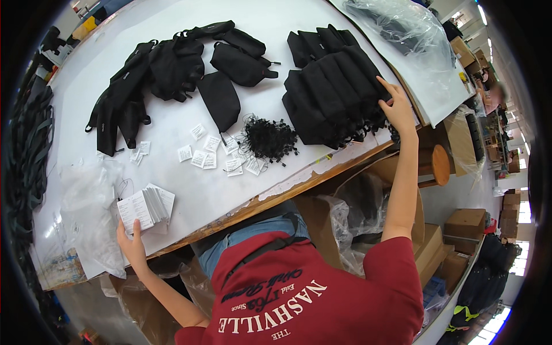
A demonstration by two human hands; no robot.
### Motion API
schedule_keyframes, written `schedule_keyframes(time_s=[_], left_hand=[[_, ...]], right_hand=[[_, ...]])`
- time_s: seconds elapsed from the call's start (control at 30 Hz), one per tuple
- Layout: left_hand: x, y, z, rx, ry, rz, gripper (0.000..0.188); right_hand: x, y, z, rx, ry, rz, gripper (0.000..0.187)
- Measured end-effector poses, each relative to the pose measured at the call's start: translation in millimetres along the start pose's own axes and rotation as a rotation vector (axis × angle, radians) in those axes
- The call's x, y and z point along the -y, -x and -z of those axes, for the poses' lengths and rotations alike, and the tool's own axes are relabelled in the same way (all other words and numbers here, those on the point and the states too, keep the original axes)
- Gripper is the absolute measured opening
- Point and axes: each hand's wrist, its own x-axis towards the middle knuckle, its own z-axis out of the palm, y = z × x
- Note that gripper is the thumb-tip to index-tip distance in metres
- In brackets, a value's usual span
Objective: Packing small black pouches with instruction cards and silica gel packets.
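Observation:
At the near left, my left hand (133,244) closes on the lower edge of a stack of white printed cards (144,210), its thumb over the front. My right hand (398,106) reaches to the right end of a row of black fabric pouches (333,92), fingers apart and touching the last pouch. Between the hands lie a tangled heap of black tag cords (267,138) and several loose white tags (210,152). One black pouch (220,102) lies flat behind them. More black pouches (172,63) are piled loosely at the back left.
Crumpled clear plastic (86,213) lies on the white table (230,195) at the left. Black straps (29,144) hang beyond the left edge. A clear plastic bag (397,29) covers the far right. A wooden stool (440,165) and cardboard boxes (463,230) stand at the right.

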Motion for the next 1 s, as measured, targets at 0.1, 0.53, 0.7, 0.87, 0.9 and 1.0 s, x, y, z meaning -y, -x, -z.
schedule_keyframes(time_s=[0.1, 0.53, 0.7, 0.87, 0.9, 1.0], left_hand=[[0.2, 1.6, -2.9, -0.111, -0.163, -0.075, 0.051], [-31.6, 5.0, 19.8, -0.042, 0.234, 0.080, 0.039], [-68.8, 39.6, 13.9, 0.036, 0.857, 0.308, 0.061], [-108.0, 64.9, -24.0, 0.182, 1.039, 0.445, 0.069], [-108.7, 67.1, -29.9, 0.232, 1.041, 0.451, 0.070], [-119.3, 72.6, -47.8, 0.317, 1.051, 0.437, 0.063]], right_hand=[[-0.6, -3.5, -3.8, -0.006, 0.048, 0.001, 0.064], [171.9, 112.8, -117.0, 0.164, -0.417, 0.515, 0.010], [233.3, 132.7, -166.1, 0.320, -0.353, 0.673, 0.014], [244.2, 128.5, -200.0, 0.397, -0.084, 0.736, 0.013], [243.7, 126.5, -199.9, 0.459, -0.036, 0.769, 0.014], [241.1, 121.9, -184.5, 0.424, -0.146, 0.747, 0.012]])
